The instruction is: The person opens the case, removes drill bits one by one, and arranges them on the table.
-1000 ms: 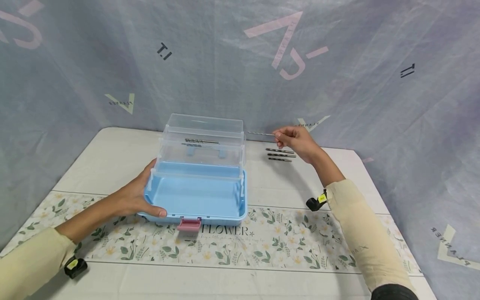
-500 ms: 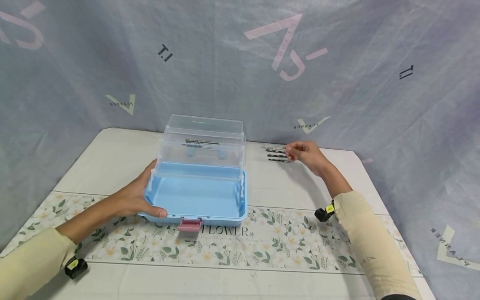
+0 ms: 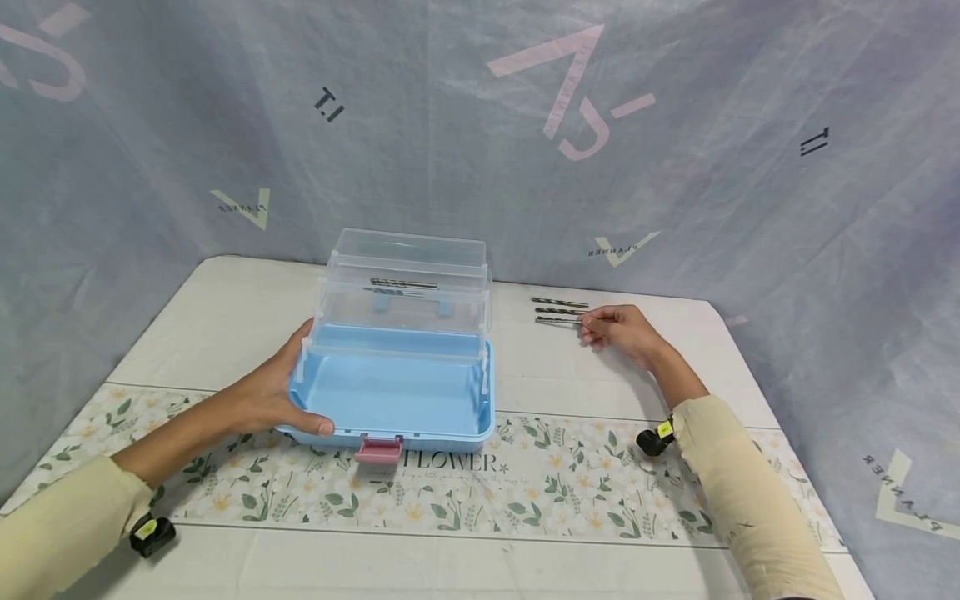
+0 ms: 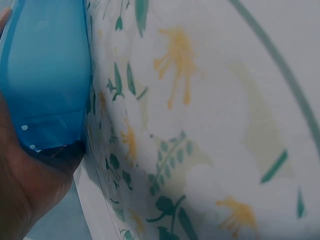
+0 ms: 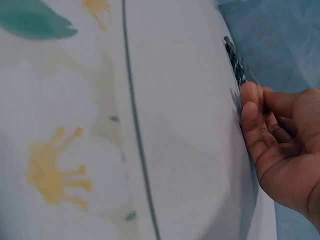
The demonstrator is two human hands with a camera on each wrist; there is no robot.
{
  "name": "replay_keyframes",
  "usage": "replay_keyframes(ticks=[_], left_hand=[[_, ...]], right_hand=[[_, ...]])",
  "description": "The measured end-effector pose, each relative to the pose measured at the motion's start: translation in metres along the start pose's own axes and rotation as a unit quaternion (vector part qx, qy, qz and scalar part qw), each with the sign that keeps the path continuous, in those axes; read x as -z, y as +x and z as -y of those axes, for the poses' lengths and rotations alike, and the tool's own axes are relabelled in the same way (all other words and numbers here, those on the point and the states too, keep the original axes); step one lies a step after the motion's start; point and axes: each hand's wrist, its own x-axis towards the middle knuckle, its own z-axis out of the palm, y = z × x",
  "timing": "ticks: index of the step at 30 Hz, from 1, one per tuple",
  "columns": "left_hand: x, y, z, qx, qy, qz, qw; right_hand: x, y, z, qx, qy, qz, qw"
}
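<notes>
A light-blue plastic storage box with a clear lid and trays stands open on the table. My left hand grips its left side, thumb along the front corner; the left wrist view shows the hand against the blue wall. To the right, my right hand pinches the end of a thin silvery drill bit, low over the front of a short row. Dark drill bits lie parallel there. In the right wrist view, the fingertips hide part of the bits.
Several more drill bits show through the clear plastic of the box. A pink latch hangs down at its front. A floral strip crosses the white table; a grey printed cloth rises behind.
My right hand has lowered with the thin drill bit and moved toward me and slightly right, from behind the row to its front bit. My left hand and the box have stayed in place.
</notes>
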Motion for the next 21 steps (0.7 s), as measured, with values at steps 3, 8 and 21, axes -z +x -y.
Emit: replay_keyframes(ticks=[3, 8, 21], left_hand=[[0.0, 0.0, 0.0, -0.001, -0.001, 0.0, 1.0], [0.0, 0.0, 0.001, -0.003, -0.003, 0.001, 1.0], [0.0, -0.002, -0.003, 0.012, 0.01, -0.001, 0.9999]], right_hand=[[0.005, 0.001, -0.003, -0.01, -0.007, 0.004, 1.0], [0.012, 0.004, -0.008, -0.023, -0.016, 0.015, 0.999], [0.015, 0.006, -0.009, -0.029, -0.026, 0.026, 0.999]])
